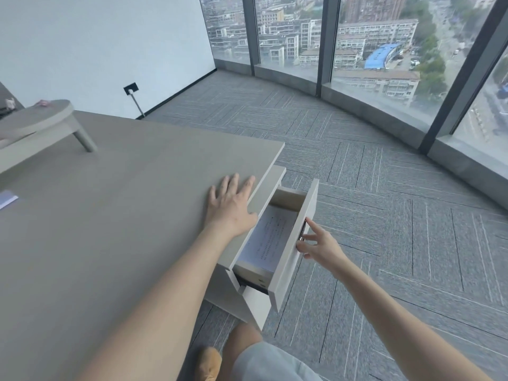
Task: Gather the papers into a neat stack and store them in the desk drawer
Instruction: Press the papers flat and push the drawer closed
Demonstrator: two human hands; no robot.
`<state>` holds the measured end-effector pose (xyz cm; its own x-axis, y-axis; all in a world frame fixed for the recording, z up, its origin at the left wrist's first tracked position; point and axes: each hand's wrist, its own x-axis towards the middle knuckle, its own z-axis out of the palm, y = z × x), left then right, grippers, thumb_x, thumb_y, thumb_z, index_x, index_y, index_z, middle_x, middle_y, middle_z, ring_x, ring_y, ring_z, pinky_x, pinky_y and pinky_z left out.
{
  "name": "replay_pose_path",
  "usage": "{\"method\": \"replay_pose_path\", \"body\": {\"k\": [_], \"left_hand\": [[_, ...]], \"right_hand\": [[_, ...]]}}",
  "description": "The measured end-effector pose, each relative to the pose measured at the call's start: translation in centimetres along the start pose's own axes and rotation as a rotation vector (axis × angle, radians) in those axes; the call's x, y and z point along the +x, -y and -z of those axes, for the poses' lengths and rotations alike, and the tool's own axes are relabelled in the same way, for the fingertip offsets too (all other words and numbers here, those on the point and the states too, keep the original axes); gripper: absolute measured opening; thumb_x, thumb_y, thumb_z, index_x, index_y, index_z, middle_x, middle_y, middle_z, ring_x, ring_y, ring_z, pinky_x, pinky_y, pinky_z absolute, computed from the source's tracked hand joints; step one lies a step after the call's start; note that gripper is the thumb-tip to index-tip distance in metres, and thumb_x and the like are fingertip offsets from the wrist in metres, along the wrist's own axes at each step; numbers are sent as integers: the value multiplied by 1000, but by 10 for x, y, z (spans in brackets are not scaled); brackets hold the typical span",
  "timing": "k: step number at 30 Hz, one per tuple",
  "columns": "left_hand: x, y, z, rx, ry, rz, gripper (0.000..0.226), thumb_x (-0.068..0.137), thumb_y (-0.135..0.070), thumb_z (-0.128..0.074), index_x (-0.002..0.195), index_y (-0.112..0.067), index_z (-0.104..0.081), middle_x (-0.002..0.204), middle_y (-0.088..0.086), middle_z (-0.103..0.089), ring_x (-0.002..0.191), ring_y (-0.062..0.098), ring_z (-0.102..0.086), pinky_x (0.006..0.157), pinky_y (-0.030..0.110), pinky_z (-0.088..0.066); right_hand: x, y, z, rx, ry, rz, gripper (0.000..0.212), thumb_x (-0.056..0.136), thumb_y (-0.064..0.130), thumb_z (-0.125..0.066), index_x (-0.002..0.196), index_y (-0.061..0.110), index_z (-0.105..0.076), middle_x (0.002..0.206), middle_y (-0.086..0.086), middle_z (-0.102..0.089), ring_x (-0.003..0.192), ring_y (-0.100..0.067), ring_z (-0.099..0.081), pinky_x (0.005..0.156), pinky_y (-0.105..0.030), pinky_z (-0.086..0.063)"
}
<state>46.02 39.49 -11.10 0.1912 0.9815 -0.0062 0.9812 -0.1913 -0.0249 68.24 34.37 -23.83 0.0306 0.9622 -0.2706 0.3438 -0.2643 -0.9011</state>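
Right hand (316, 244) fingers spread at open drawer (295, 235) front (papers (270, 236) inside).

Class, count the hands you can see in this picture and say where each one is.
2. The left hand lies flat on the desk top near its corner. The right hand is at the handle on the open drawer front.

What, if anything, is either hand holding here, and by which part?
The right hand has its fingers at the metal handle on the open drawer front; a closed grip cannot be told. The left hand lies flat on the desk, holding nothing.
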Motion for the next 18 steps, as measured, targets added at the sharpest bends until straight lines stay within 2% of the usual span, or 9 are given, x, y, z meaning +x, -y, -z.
{"method": "replay_pose_path", "body": {"k": [4, 18], "left_hand": [[0, 0, 1, 0, 7, 0, 90, 82, -40, -53, 158, -36, -4, 169, 6, -3, 155, 26, -2, 122, 52, -4], [-3, -1, 4, -22, -18, -5, 92, 79, -32, -55, 157, -34, -8, 168, 8, -6, 154, 28, -5, 121, 52, -5]], "right_hand": [[11, 7, -17, 11, 2, 6, 86, 92, 21, -74, 161, 34, -24, 139, -7, -63, 97, -23, -75, 82, -34, -63], [42, 32, -58, 70, 13, -12, 86, 88, 20, -76, 160, 30, -29, 135, -11, -64, 96, -28, -77, 84, -40, -63]]}}
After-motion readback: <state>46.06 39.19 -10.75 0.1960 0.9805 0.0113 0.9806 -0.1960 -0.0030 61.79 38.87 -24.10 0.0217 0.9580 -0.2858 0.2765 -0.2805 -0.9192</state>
